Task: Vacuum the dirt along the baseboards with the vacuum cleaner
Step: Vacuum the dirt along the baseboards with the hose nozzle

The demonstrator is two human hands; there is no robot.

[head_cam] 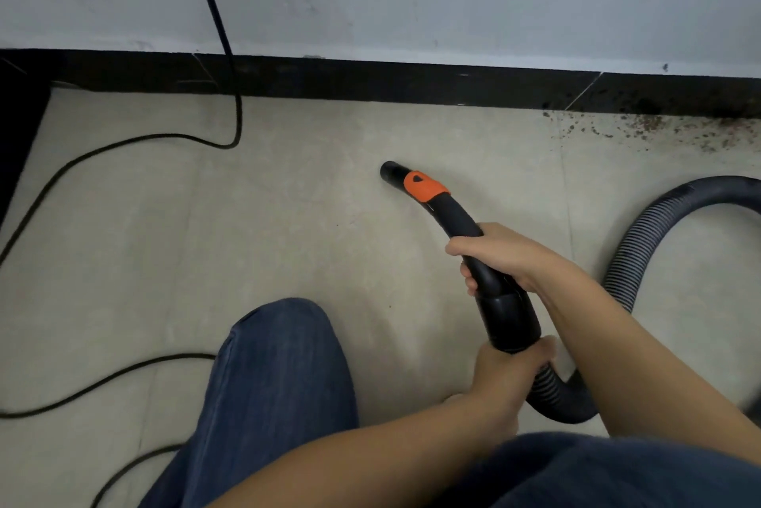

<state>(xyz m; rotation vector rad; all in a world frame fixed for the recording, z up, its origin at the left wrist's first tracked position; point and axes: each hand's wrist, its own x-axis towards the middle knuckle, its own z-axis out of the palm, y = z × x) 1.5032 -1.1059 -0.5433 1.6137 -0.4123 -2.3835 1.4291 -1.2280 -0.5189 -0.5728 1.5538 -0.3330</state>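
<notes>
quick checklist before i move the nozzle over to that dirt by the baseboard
1. Right hand grips the black handle: ok.
2. Left hand holds the ribbed hose below the cuff: ok.
3. Nozzle at the dirt: not ok, the dirt lies off to the right by the baseboard.
4. Floor between nozzle and dirt clear: ok.
5. Power cord away from the nozzle: ok.
6. Suction on: cannot tell.

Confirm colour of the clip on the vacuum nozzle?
Orange clip on the black nozzle; head view.

Soft, even light is falling on my floor; the frame edges are bending, and the lower part is blurring.
</notes>
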